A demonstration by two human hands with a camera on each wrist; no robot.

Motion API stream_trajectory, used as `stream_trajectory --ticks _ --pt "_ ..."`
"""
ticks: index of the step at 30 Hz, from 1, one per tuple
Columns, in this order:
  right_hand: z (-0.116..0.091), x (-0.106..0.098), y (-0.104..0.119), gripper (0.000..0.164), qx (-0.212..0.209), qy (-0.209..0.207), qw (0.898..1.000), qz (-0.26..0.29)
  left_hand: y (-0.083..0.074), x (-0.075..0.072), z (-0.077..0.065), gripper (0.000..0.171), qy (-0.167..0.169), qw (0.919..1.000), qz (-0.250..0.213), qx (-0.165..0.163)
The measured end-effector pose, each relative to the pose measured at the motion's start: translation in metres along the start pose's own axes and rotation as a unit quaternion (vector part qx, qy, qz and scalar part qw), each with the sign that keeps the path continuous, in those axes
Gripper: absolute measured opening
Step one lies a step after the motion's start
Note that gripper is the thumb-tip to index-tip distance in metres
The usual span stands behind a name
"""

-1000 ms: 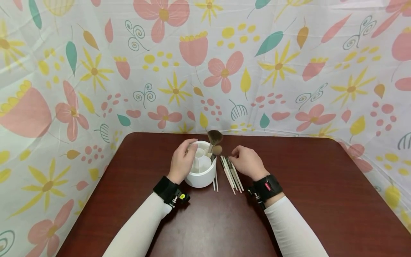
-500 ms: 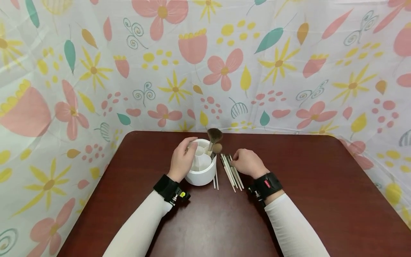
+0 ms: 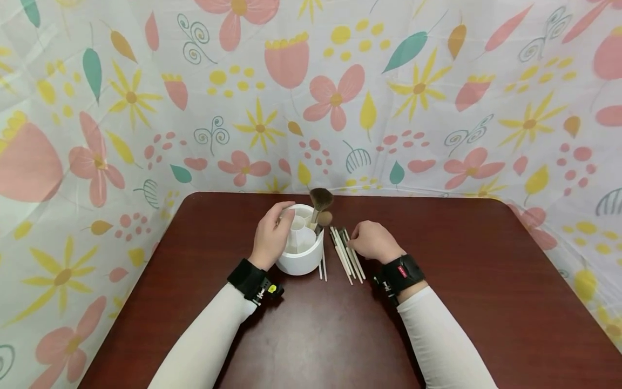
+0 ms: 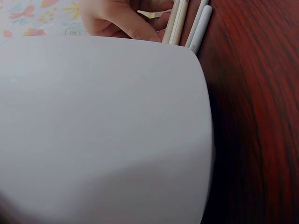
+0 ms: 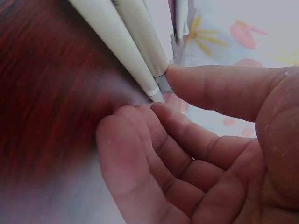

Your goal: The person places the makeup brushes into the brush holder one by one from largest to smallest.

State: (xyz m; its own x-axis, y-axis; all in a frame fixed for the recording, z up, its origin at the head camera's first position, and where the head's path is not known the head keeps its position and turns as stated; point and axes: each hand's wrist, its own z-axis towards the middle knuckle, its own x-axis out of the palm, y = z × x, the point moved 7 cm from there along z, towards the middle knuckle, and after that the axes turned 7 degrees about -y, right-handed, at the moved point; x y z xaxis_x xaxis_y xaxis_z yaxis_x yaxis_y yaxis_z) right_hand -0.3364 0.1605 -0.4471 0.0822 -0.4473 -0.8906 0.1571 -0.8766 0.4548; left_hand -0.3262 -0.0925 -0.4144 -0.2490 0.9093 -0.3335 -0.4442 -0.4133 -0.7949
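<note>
A reddish-brown worktop (image 3: pixel 461 259) with rounded far corners and visible wood grain was bordered behind and at both sides by a white fabric backdrop (image 3: pixel 291 113) bearing pink, yellow and teal floral motifs.

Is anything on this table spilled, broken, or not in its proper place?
Nothing seems spilled or damaged. Only slightly untidy: several slim brushes lie loose on the table beside the white holder, while a large brush and a smaller brush stand inside it.

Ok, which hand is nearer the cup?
Left. The left hand holds the cup at its left side; the right hand is apart from it, to its right, at the loose brushes.
</note>
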Motion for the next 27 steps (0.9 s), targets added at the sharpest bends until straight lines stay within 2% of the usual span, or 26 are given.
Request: stream_trajectory --ticks 7,17,27 --pt "0.0005 0.0000 -0.0007 0.028 0.006 0.015 1.000 0.014 0.0003 -0.0011 0.0011 0.039 -0.001 1.0000 0.000 0.002" --pt "0.0011 0.0007 0.0012 0.026 0.011 0.011 1.000 -0.002 -0.0019 -0.0024 0.0017 0.033 -0.002 1.0000 0.002 0.003" --pt "0.0025 0.0055 -0.0013 0.030 0.011 0.003 1.000 -0.016 -0.0024 -0.0012 0.0018 0.035 0.002 1.0000 0.003 -0.002"
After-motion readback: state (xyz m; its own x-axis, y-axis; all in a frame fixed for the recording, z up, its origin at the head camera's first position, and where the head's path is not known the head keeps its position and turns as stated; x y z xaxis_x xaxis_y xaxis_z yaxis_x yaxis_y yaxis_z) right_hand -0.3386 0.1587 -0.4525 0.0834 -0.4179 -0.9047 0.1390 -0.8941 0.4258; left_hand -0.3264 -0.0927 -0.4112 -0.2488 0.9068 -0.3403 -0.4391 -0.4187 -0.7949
